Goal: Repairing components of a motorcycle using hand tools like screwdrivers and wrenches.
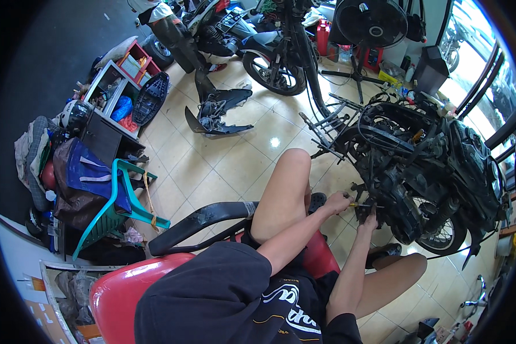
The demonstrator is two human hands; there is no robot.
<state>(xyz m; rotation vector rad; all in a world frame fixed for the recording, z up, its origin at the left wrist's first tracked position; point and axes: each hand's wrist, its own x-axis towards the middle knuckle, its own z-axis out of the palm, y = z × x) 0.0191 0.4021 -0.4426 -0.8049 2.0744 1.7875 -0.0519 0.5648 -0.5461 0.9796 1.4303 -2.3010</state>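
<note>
I sit on a red chair [132, 275] facing a partly stripped black motorcycle [401, 149]. My left hand [337, 202] is closed around a tool with a yellow handle [354, 204], probably a screwdriver, whose dark shaft points right into dark parts low on the bike. My right hand [370, 219] is just below and right of it, its fingers bent up against a black metal part [363, 212]; what it grips there is hidden or too small to tell. The rear wheel [447, 229] is to the right of my hands.
A green plastic chair [117, 183] and cluttered shelves [106, 109] stand left. Loose black fairing [218, 109] lies on the tiled floor [206, 178]. At the top are another person's legs [180, 46], another motorcycle [269, 69] and a standing fan [372, 26].
</note>
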